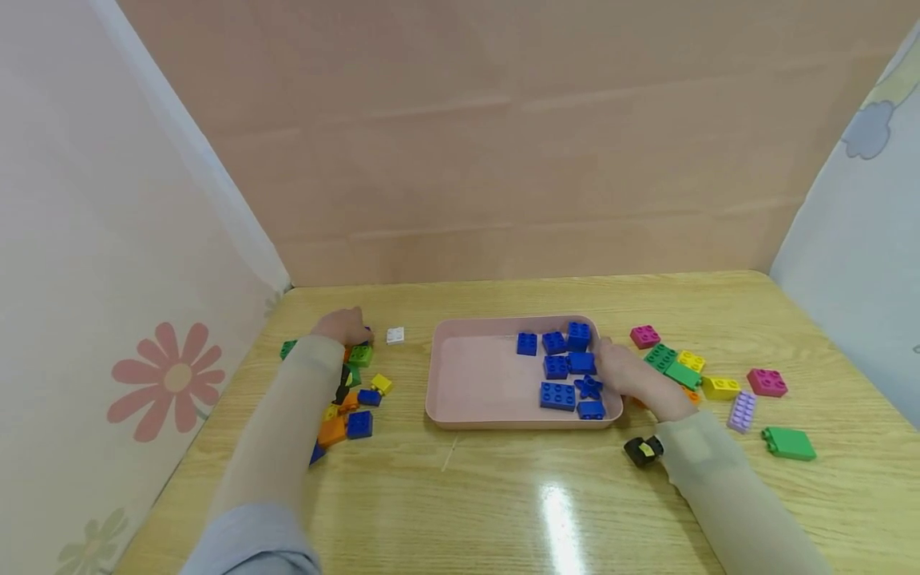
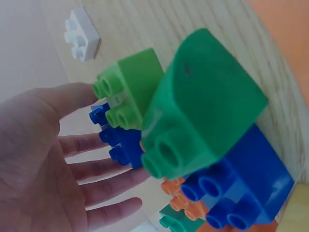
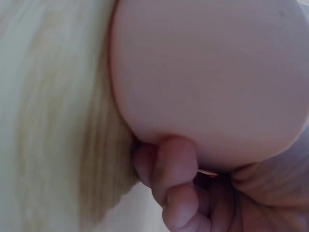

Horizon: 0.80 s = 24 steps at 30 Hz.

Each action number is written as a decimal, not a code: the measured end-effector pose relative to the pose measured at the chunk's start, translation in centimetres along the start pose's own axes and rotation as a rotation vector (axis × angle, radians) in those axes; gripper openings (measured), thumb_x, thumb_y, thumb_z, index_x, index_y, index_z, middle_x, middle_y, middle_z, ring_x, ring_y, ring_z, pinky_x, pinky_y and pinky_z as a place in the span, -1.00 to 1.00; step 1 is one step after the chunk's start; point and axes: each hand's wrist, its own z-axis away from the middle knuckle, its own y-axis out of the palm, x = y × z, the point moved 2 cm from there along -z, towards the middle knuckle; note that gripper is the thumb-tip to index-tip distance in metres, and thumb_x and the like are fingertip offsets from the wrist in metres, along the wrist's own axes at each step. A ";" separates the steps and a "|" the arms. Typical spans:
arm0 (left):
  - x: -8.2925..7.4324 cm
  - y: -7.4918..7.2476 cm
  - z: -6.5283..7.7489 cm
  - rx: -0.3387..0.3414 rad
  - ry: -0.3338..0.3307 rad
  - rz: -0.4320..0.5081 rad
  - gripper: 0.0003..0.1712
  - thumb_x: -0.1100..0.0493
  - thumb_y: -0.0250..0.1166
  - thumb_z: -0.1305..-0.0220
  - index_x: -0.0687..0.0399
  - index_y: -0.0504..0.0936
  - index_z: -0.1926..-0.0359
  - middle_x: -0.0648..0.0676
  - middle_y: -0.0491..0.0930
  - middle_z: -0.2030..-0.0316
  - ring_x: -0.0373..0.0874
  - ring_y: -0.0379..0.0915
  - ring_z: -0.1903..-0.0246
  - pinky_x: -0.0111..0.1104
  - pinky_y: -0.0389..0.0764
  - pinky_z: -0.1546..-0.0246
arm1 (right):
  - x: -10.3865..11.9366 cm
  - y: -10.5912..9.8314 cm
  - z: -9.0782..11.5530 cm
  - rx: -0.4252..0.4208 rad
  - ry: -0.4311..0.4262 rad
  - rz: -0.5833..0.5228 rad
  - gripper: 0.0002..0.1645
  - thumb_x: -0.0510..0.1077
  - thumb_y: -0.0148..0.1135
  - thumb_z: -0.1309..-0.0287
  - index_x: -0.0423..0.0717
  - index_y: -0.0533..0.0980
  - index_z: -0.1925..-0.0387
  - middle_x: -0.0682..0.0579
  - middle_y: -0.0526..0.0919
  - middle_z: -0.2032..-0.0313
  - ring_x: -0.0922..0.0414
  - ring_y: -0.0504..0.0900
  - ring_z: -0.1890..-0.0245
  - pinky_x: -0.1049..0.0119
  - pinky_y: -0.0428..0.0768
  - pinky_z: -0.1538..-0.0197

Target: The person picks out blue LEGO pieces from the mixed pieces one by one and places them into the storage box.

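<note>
My left hand (image 1: 343,326) reaches into a loose group of bricks on the left. In the left wrist view its thumb comes up to a light green brick (image 2: 137,84), and its fairly straight fingers (image 2: 111,186) extend behind a blue brick (image 2: 123,142). A dark green curved brick (image 2: 212,101) stands nearer the camera. My right hand (image 1: 636,377) holds the right end of a pink tray (image 1: 470,375). Its curled fingers press against the tray's outer wall in the right wrist view; the thumb is hidden. Several blue bricks (image 1: 557,396) and a blue star-shaped piece (image 1: 588,387) lie in the tray's right half.
A white brick (image 1: 395,335) lies between the left group and the tray. Orange (image 1: 332,432), yellow (image 1: 382,384) and blue bricks (image 1: 359,425) spread below the left hand. Right of the tray are green (image 1: 788,443), magenta (image 1: 767,382), yellow (image 1: 721,388) and lilac bricks (image 1: 742,411).
</note>
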 end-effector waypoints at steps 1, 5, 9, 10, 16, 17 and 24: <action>0.0 0.0 0.0 -0.004 -0.001 -0.002 -0.33 -0.01 0.13 -0.33 0.37 0.29 -0.28 0.31 0.51 -0.01 0.07 0.41 0.22 -0.09 0.44 0.08 | 0.0 0.0 0.0 -0.005 -0.005 0.002 -0.53 -0.27 -0.36 -0.48 -0.69 0.01 -0.15 -0.31 0.46 0.30 -0.05 0.54 0.38 0.21 0.52 0.38; 0.2 0.0 -0.2 -0.017 -0.005 -0.008 -0.51 0.06 0.12 -0.33 0.35 0.41 -0.11 0.21 0.53 0.21 0.04 0.40 0.33 -0.17 0.41 0.23 | 0.1 0.1 -0.2 -0.020 -0.005 0.008 -0.51 -0.28 -0.32 -0.47 -0.71 0.00 -0.16 -0.31 0.47 0.29 -0.06 0.55 0.36 0.18 0.55 0.33; 0.4 0.0 -0.3 -0.028 -0.003 -0.002 -0.57 0.08 0.14 -0.31 0.33 0.43 -0.05 0.17 0.52 0.28 0.02 0.39 0.36 -0.20 0.41 0.28 | 0.2 0.1 -0.5 -0.013 0.007 -0.001 -0.49 -0.27 -0.34 -0.48 -0.70 -0.03 -0.18 -0.32 0.47 0.27 -0.06 0.56 0.35 0.18 0.55 0.34; 0.5 0.0 -0.4 -0.033 -0.001 0.006 -0.57 0.09 0.14 -0.31 0.33 0.43 -0.05 0.17 0.52 0.28 0.02 0.39 0.36 -0.20 0.40 0.29 | 0.3 0.1 -0.6 -0.012 0.008 0.000 -0.49 -0.27 -0.34 -0.48 -0.70 -0.04 -0.19 -0.32 0.47 0.26 -0.06 0.56 0.35 0.18 0.55 0.33; 0.8 -0.3 0.4 -0.086 0.024 0.065 -0.52 0.17 0.14 -0.32 0.40 0.36 -0.15 0.32 0.48 0.08 0.12 0.42 0.23 -0.10 0.49 0.15 | 0.5 0.3 -0.4 0.000 0.007 -0.025 -0.51 -0.26 -0.34 -0.49 -0.67 -0.01 -0.18 -0.34 0.46 0.25 -0.04 0.54 0.38 0.20 0.53 0.39; 0.6 -0.5 0.6 -0.101 0.041 0.068 -0.49 0.18 0.12 -0.33 0.42 0.33 -0.19 0.37 0.46 0.02 0.15 0.43 0.17 -0.05 0.49 0.09 | 0.5 0.4 -0.3 0.004 0.008 -0.033 -0.52 -0.25 -0.35 -0.49 -0.66 -0.01 -0.18 -0.33 0.45 0.26 -0.03 0.54 0.40 0.22 0.52 0.42; -2.3 -2.1 1.8 -0.234 0.219 0.055 -0.49 0.17 0.07 -0.43 0.41 0.30 -0.26 0.43 0.33 -0.14 0.25 0.42 -0.04 0.02 0.43 -0.05 | 0.5 0.3 -0.6 -0.008 0.010 0.001 -0.49 -0.27 -0.34 -0.48 -0.69 -0.04 -0.19 -0.37 0.47 0.20 -0.09 0.55 0.30 0.13 0.56 0.25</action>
